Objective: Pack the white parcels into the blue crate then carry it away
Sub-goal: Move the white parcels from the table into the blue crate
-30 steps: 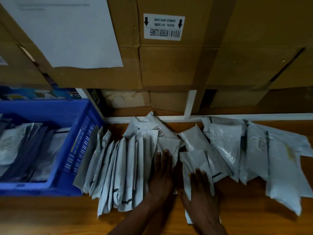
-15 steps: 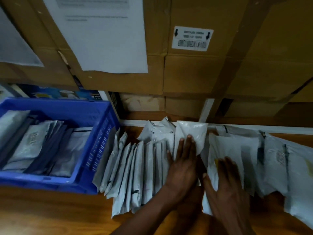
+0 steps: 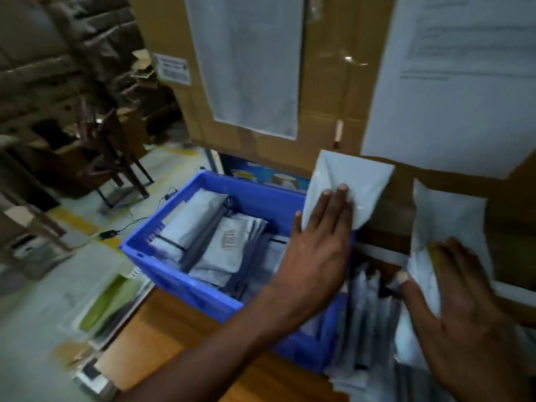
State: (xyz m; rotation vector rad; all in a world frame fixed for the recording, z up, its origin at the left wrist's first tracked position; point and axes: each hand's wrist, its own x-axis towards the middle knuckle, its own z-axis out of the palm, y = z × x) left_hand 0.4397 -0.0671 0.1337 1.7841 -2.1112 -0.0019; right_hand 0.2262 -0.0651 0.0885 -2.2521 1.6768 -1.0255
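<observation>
Between the straightened fingers point(image 3: 336, 204) of the left hand point(image 3: 313, 256) and a thumb set at its lower left edge, a white parcel point(image 3: 353, 181) rides in the air. Its long axis is near upright and its flat face is toward the camera (how the palm side clamps it is hidden). Below and to the left of those fingers gapes the blue crate point(image 3: 179, 281). The coming move therefore looks like a short drop down and leftward, with the parcel turned flat to match the packed parcels point(image 3: 223, 245) lying overlapped inside. This hand is plainly the nearer to the crate.

Right of it and well apart, the right hand point(image 3: 470, 314) holds a second parcel point(image 3: 446, 221) upright, thumb pressed on its near face and fingers spread across it. That one lies farther from the crate, with the left hand between, and likely goes in after. Beneath both hands a row of parcels point(image 3: 365, 309) stands on edge on the wooden counter point(image 3: 179, 329), just beside the crate's right wall.

All are thin, soft plastic mailers, pale grey-white, slick and wrinkled, and apt to sag and slide when gripped by one edge. The crate is rigid moulded plastic with slotted walls and an open top. Beyond the fingers rise taped brown cartons point(image 3: 327, 105) hung with paper sheets point(image 3: 249, 68).
</observation>
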